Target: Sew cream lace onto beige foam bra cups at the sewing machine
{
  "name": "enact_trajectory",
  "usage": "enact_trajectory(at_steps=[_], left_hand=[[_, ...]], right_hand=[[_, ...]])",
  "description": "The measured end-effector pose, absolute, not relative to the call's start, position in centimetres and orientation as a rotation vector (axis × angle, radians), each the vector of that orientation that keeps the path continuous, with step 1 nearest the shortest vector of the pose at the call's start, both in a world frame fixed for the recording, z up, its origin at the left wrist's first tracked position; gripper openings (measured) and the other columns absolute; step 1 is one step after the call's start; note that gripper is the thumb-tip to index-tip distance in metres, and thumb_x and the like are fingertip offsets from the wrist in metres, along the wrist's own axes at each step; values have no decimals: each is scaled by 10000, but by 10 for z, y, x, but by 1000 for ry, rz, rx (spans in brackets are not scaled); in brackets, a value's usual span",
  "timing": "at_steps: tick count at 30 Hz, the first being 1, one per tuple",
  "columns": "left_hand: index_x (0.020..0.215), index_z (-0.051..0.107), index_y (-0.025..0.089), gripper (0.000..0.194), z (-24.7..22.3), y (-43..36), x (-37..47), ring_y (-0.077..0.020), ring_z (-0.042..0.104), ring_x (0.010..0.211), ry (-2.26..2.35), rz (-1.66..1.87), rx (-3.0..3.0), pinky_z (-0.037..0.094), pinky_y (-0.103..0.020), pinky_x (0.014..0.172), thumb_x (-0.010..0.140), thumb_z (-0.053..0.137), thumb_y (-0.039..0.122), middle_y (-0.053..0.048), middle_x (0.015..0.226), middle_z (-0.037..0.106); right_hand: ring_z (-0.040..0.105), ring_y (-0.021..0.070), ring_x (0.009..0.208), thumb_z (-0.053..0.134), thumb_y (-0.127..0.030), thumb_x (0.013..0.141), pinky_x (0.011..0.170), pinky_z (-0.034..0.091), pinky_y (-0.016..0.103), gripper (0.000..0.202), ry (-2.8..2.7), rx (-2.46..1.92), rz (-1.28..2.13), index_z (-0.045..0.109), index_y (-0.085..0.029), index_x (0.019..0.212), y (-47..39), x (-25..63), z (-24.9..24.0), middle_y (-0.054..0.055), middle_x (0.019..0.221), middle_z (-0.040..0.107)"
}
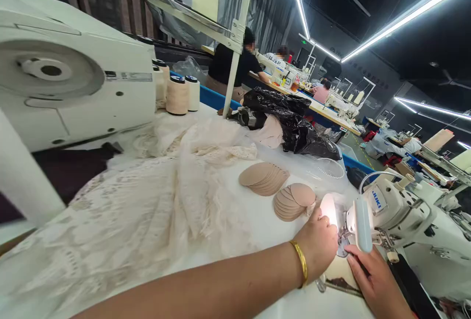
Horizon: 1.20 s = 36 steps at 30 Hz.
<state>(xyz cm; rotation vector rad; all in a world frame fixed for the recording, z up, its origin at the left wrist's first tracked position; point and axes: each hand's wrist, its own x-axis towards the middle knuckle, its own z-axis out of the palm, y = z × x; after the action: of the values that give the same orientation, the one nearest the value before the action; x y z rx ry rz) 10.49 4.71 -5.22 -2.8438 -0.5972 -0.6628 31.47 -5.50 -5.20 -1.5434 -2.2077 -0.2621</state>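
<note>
At the JUKI sewing machine (378, 200), the left hand (319, 237) is pinching a pale oval pad (328, 208) beside the machine's needle area, seemingly steadying it. The right hand (375, 276) is reaching under its head, fingers extended, grip unclear. Fanned beige ovals (262, 179) are lying left of it, probably for easy reach.

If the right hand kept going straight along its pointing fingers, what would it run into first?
Probably the left hand, just across the metal plate from the right hand's fingertips. Depth is unclear, so it might brush the sewing machine's presser foot first.
</note>
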Motion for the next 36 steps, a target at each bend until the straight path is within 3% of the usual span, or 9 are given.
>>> enact_trajectory(at_steps=[5,9,12,18,23,26,28,30,36], left_hand=[[785,705,156,99,-49,46,103,-277,616,791,-597,-671,-2838,338,-494,877,862,645,172,-58,757,654],[825,701,146,105,-46,46,102,-273,617,806,-594,-619,-2867,358,-464,836,884,614,159,-59,777,657],[849,696,145,137,-49,48,105,-273,620,822,-620,-644,-2868,370,-459,822,927,591,180,-59,789,661],[848,677,152,121,-56,50,106,-284,625,848,-624,-687,-2875,403,-461,799,935,607,198,-71,811,661],[851,680,134,98,-46,49,103,-289,624,863,-634,-579,-2934,436,-397,709,915,626,185,-109,865,661],[928,700,113,273,-39,49,103,-284,630,941,-712,-508,-2936,460,-379,765,952,648,380,-129,947,683],[1142,663,74,496,-35,47,100,-315,594,1110,-795,-481,-2900,454,-410,897,933,655,524,-178,1157,668],[1269,601,100,555,-30,40,94,-304,556,1183,-747,-494,-2863,420,-424,984,901,701,503,-158,1261,635],[954,698,124,363,1,-2,48,-289,647,925,-602,-247,-2904,414,-524,993,923,662,484,-129,1019,692]], right_hand=[[717,234,914,491,-277,1034,781,600,349,173,-2166,-1578,-280,656,-278,1085,-55,308,-51,61,1010,730],[703,222,851,471,-285,1035,723,595,330,240,-2138,-1604,-295,602,-250,838,-54,304,-52,67,959,712],[692,223,827,448,-280,1039,679,583,327,280,-2137,-1613,-296,549,-246,780,-53,303,-53,76,944,696],[690,220,817,417,-268,1050,654,568,319,268,-2150,-1619,-264,570,-244,831,-51,303,-56,74,920,681],[703,214,841,413,-272,1053,694,577,312,243,-2160,-1604,-238,651,-251,1012,-51,306,-60,72,951,701],[714,216,899,448,-302,1047,745,586,309,224,-2164,-1539,-245,661,-259,1101,-52,315,-64,68,987,719],[726,214,914,483,-332,1036,752,592,295,212,-2160,-1468,-265,660,-264,1130,-50,324,-70,61,1005,732],[739,207,912,517,-347,1020,765,599,279,209,-2182,-1384,-292,661,-276,1155,-44,335,-79,44,999,743],[755,229,923,510,-427,1013,710,610,289,274,-2228,-1345,-353,685,-305,1187,-28,362,-115,34,1024,767]])
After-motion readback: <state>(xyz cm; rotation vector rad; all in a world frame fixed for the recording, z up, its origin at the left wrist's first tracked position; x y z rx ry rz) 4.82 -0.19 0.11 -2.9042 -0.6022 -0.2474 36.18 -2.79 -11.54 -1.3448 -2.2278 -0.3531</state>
